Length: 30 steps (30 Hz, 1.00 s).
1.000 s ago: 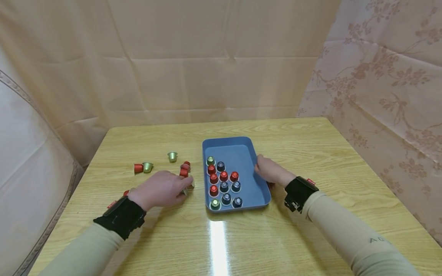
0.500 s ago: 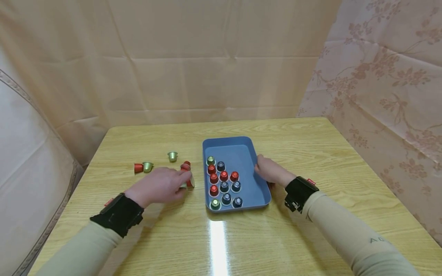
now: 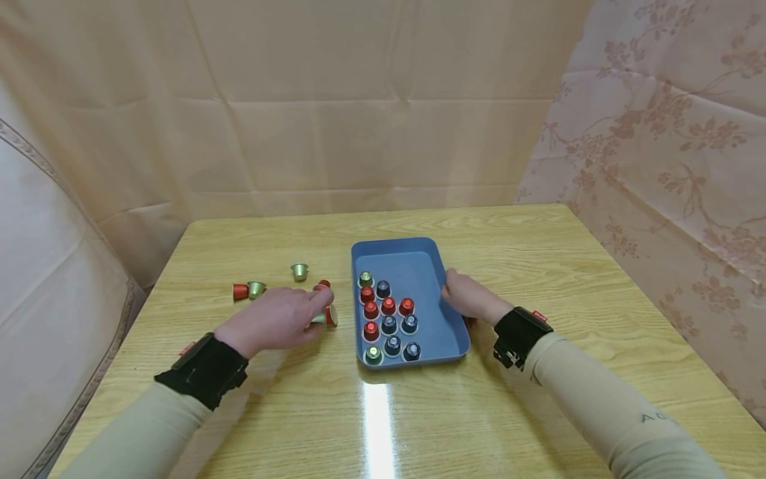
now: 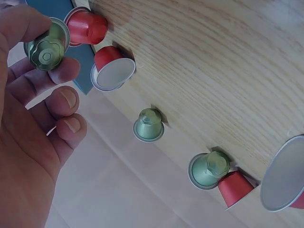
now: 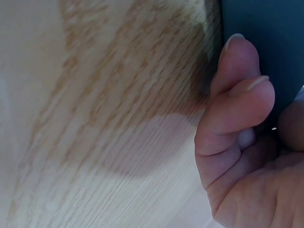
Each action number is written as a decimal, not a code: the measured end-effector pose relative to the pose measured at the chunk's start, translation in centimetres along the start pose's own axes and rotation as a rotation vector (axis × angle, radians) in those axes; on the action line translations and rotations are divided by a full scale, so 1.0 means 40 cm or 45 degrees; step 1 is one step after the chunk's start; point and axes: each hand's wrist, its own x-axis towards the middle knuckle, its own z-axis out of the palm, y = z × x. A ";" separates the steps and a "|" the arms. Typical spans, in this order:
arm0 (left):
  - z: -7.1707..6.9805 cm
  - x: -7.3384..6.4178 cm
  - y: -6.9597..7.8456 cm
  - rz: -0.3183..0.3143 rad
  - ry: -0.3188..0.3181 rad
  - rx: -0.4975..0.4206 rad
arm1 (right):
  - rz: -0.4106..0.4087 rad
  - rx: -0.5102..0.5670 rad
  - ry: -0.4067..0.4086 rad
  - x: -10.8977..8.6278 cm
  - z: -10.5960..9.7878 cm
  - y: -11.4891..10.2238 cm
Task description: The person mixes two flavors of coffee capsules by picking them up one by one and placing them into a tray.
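Note:
My left hand [image 3: 276, 319] pinches a green coffee capsule [image 4: 48, 47] between thumb and fingers, left of the blue tray [image 3: 439, 326]. Right by those fingertips, in the left wrist view, is a red capsule [image 4: 90, 27] lying on its side. A second red capsule [image 4: 107, 57] is beside it, its pale lid showing. On the tray's right side, my right hand [image 3: 473, 296] grips the rim; its curled fingers [image 5: 223, 118] lie against the outer wall. Red, green and dark blue capsules, such as the red one [image 3: 387, 305], stand lid-down in rows along the tray's left half.
Farther left on the wooden table [image 3: 479, 412] lie a red capsule [image 3: 240, 291] and a green capsule [image 3: 256, 289] side by side. Another green capsule [image 3: 299, 271] stands behind my left hand. Cloth drapes [image 3: 359, 133] hang behind the table.
My left hand has shifted slightly away from me and left, with a green capsule now in its fingers. A red capsule near its fingertips shows more clearly. Right hand and tray stay put.

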 end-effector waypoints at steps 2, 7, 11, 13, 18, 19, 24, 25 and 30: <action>-0.001 0.000 0.001 -0.003 0.000 -0.002 | 0.001 0.003 0.001 0.000 0.000 0.000; -0.004 0.000 0.002 -0.016 -0.014 -0.034 | -0.004 -0.008 -0.003 0.000 0.000 0.000; -0.006 0.002 0.003 -0.005 0.005 -0.035 | -0.002 -0.013 -0.011 0.000 -0.002 -0.001; -0.006 0.003 0.004 0.005 0.018 -0.029 | -0.004 -0.007 -0.018 0.000 -0.003 -0.002; -0.007 0.010 0.005 0.013 0.036 -0.022 | 0.004 -0.004 -0.023 -0.001 -0.004 -0.002; -0.008 0.012 0.006 0.013 0.036 -0.018 | -0.001 -0.006 -0.024 -0.001 -0.004 -0.002; -0.010 0.021 0.009 0.024 0.050 0.006 | 0.010 -0.009 -0.023 0.000 -0.003 -0.002; -0.010 0.023 0.009 0.027 0.057 0.009 | 0.015 -0.011 -0.023 0.000 -0.003 -0.002; -0.013 0.031 0.013 0.022 0.064 0.015 | 0.018 -0.015 -0.015 0.002 0.000 -0.001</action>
